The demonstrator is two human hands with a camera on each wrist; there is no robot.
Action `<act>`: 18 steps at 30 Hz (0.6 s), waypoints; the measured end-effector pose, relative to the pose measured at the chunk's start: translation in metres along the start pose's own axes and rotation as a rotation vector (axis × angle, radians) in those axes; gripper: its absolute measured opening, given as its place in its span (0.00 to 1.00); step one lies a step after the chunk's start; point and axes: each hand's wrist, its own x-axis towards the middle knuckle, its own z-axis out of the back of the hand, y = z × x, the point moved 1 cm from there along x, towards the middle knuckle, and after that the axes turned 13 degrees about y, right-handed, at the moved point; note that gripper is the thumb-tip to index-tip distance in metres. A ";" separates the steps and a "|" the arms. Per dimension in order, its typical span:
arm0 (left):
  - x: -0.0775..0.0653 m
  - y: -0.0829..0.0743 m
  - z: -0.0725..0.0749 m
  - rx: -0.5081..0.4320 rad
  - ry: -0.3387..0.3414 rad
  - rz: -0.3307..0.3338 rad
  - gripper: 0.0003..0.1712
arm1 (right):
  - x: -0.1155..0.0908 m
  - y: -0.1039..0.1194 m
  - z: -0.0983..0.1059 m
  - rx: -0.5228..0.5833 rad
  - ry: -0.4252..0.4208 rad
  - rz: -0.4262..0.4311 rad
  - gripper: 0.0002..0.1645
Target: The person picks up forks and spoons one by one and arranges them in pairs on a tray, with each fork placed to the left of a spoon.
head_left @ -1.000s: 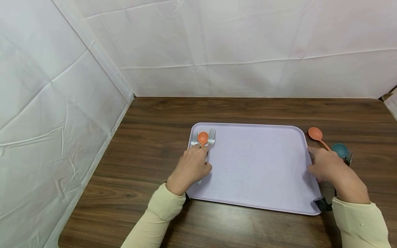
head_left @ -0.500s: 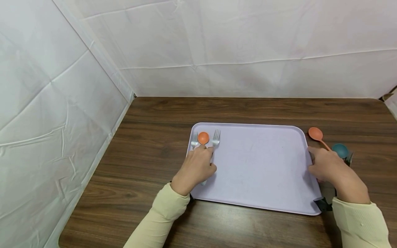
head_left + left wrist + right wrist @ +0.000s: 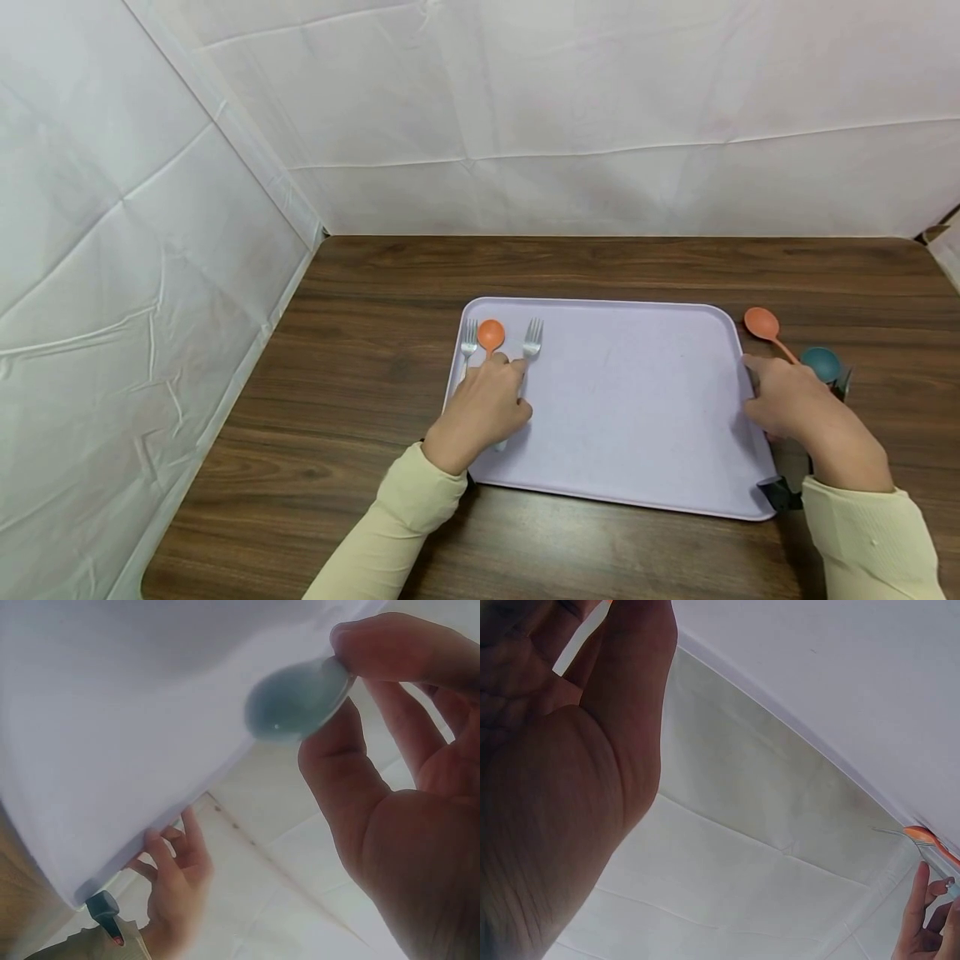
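On the left of the lilac tray (image 3: 622, 392), my left hand (image 3: 483, 404) pinches the handle of a metal fork (image 3: 533, 335). The fork's tines point away from me. Its rounded pale blue-green handle end (image 3: 296, 701) shows between thumb and finger in the left wrist view. Left of it lie an orange spoon (image 3: 491, 334) and a second fork (image 3: 468, 337), their handles partly hidden by the hand. My right hand (image 3: 795, 400) rests at the tray's right rim, fingers touching the edge; its other fingers are hidden in the head view.
Right of the tray, on the brown wooden table (image 3: 360, 350), lie another orange spoon (image 3: 762, 323), a teal spoon (image 3: 821, 364) and a metal fork (image 3: 843, 383) partly behind the right hand. White sheets (image 3: 600, 100) hang at the back and left.
My left hand has shifted right across the tray with the fork, widening the gap between it and the orange spoon. The right hand has stayed at the rim.
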 end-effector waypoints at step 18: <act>0.010 -0.013 -0.009 0.029 0.001 -0.058 0.07 | 0.002 -0.001 -0.001 0.035 0.006 -0.002 0.41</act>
